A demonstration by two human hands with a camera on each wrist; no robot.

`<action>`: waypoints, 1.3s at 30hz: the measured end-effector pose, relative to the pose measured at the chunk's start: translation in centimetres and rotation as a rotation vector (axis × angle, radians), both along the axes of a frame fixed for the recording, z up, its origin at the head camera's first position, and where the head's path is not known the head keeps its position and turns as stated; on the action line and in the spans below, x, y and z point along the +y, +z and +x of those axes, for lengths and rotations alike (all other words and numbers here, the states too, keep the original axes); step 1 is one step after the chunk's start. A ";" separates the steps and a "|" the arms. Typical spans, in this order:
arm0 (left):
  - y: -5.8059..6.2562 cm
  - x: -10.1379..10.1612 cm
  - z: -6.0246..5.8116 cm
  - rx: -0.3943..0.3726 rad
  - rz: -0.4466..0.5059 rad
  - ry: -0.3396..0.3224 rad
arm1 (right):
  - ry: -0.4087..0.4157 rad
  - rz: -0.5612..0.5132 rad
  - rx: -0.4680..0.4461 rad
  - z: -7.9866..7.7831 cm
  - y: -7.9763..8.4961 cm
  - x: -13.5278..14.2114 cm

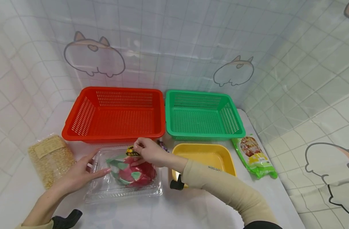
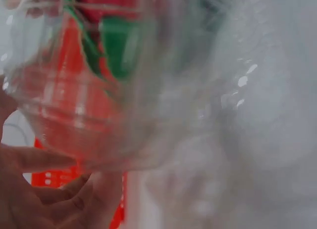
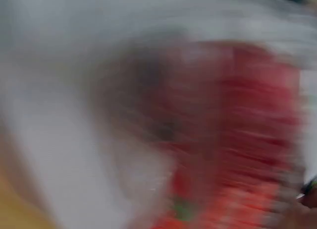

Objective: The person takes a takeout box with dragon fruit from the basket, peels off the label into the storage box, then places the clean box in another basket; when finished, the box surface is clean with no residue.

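A clear plastic box point(image 1: 105, 192) stands at the front of the table. Pink-red dragon fruit point(image 1: 143, 178) with green scales shows through its plastic. At the box's left side my left hand point(image 1: 77, 173) is spread, its thumb stretched out over the top; in the left wrist view its fingers lie beside the plastic wall. Above the fruit, my right hand point(image 1: 151, 152) pinches a small black-and-yellow wrapped packet point(image 1: 131, 151) between thumb and fingertips. The right wrist view is badly blurred.
Behind stand a red basket point(image 1: 114, 138) and a green basket point(image 1: 203, 135). A yellow tray point(image 1: 204, 147) lies partly under my right forearm. A bag of yellow kernels point(image 1: 49, 159) is at left, a green food pouch point(image 1: 253, 156) at right. Something small and purple point(image 1: 163, 145) shows behind my right hand.
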State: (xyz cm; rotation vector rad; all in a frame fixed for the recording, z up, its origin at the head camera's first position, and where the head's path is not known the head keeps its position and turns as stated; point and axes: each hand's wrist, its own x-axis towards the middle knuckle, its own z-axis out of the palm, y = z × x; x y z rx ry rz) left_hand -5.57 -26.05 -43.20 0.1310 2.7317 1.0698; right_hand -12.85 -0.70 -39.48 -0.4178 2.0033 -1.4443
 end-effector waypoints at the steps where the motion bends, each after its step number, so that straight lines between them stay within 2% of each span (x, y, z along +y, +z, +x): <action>1: 0.0 0.0 0.0 0.004 -0.006 -0.003 | -0.030 -0.056 -0.062 -0.1 0.0 0.1; 2: 0.0 0.0 0.0 0.010 -0.007 -0.006 | -0.040 -0.093 -0.112 -0.1 0.0 0.2; 7: -0.1 0.1 0.0 0.021 -0.015 -0.010 | 0.036 -0.008 -0.053 -0.1 0.2 0.6; 14: 0.0 0.3 0.0 0.012 -0.008 -0.006 | 0.068 -0.045 -0.035 0.1 0.3 1.3; 20: 0.2 0.2 0.1 -0.008 -0.013 0.007 | 0.093 -0.030 0.085 -0.1 0.6 2.6; 23: 0.2 0.0 0.1 -0.013 -0.023 0.010 | 0.080 -0.026 0.113 -0.4 0.9 3.5; 33: 0.2 0.1 0.2 -0.018 -0.027 0.016 | -0.011 -0.001 0.119 -1.4 1.3 7.7; 39: 0.3 0.1 0.2 -0.009 -0.027 0.012 | -0.067 0.025 0.086 -1.7 0.4 10.7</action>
